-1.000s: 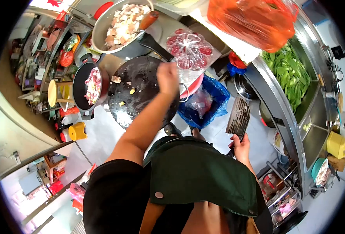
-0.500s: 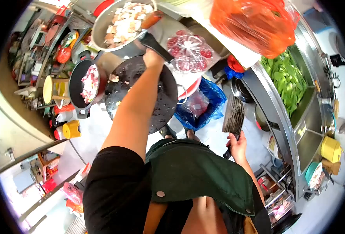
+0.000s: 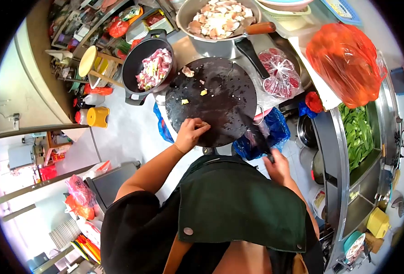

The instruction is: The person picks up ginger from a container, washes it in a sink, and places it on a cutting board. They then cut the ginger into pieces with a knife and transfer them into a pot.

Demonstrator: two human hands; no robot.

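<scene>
A round dark chopping board [image 3: 218, 98] lies in front of me, wet, with small yellow and pale scraps on it. At its near left edge my left hand [image 3: 190, 135] rests with fingers curled together; whatever they may pinch is hidden. My right hand [image 3: 279, 168] is closed round the handle of a cleaver [image 3: 255, 132], whose dark blade reaches over the board's right edge and is hard to tell from it. Left of the board stands a black pot [image 3: 128, 68] with chopped raw meat [image 3: 154, 68] inside.
Behind the board is a metal pot [image 3: 218, 48] of pale meat chunks, its black handle [image 3: 252, 57] pointing towards me. A clear bag of red items [image 3: 278, 73] and an orange bag [image 3: 343, 66] lie to the right. Leafy greens [image 3: 357, 137] fill a sink; a blue bag [image 3: 279, 128] hangs below.
My left hand has come back from near the metal pot's black handle to the board's near edge. My right hand has brought the cleaver from beside me to the board. The view has shifted.
</scene>
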